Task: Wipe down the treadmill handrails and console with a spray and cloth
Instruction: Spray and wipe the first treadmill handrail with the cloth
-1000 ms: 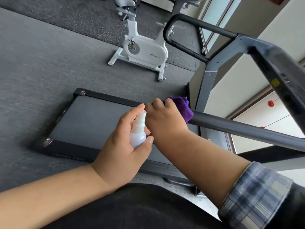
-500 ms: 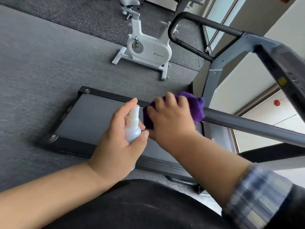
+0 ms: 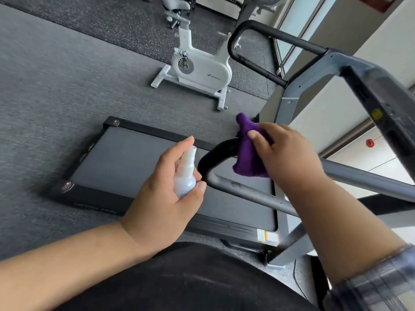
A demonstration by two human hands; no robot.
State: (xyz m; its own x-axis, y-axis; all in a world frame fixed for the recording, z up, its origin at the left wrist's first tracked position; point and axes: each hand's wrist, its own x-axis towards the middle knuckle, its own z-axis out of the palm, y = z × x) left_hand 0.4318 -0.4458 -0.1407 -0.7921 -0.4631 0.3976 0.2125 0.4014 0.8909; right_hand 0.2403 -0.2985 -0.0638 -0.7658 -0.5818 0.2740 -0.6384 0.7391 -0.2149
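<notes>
My left hand (image 3: 166,194) grips a small white spray bottle (image 3: 185,176), forefinger raised over its nozzle. The bottle points at the black curved end of the near handrail (image 3: 215,151). My right hand (image 3: 285,153) holds a purple cloth (image 3: 248,149) draped over that handrail just past the bend. The grey bar of the handrail (image 3: 363,180) runs right toward the console (image 3: 381,104), which shows at the right edge. The far handrail (image 3: 253,63) loops behind the cloth.
The treadmill belt (image 3: 125,162) lies below my hands on grey carpet. A white exercise bike (image 3: 199,68) stands beyond the treadmill. A wall and window frame (image 3: 298,21) are at the upper right.
My right hand has slid the purple cloth to the right along the handrail, uncovering the black curved end. My left hand with the bottle has stayed beside it. The view has swung slightly.
</notes>
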